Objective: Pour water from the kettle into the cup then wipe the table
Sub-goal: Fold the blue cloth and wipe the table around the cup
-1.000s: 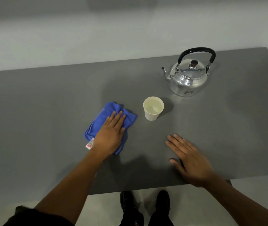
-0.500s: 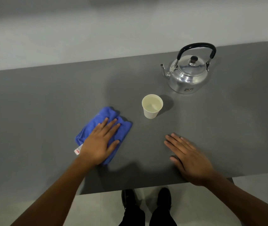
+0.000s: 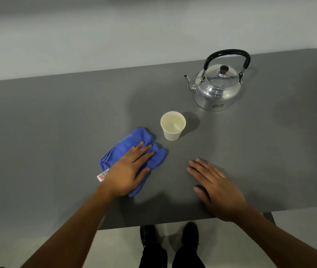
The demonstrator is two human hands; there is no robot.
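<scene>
A silver kettle (image 3: 217, 89) with a black handle stands upright at the back right of the grey table (image 3: 47, 122). A white paper cup (image 3: 173, 126) holding water stands in front of it, to its left. A crumpled blue cloth (image 3: 134, 147) lies left of the cup, a short gap away. My left hand (image 3: 128, 171) lies palm-down on the cloth, fingers stretched toward the cup, pressing the cloth onto the table. My right hand (image 3: 217, 187) rests flat on the bare table near the front edge, fingers spread, holding nothing.
The table's front edge (image 3: 173, 221) runs just behind my wrists, with pale floor and my black shoes (image 3: 169, 235) below it. A light wall runs along the table's far edge. The table's right corner lies behind the kettle.
My left hand slid the blue cloth left and toward me, then back right toward the cup. My right hand, the cup and the kettle stayed where they were.
</scene>
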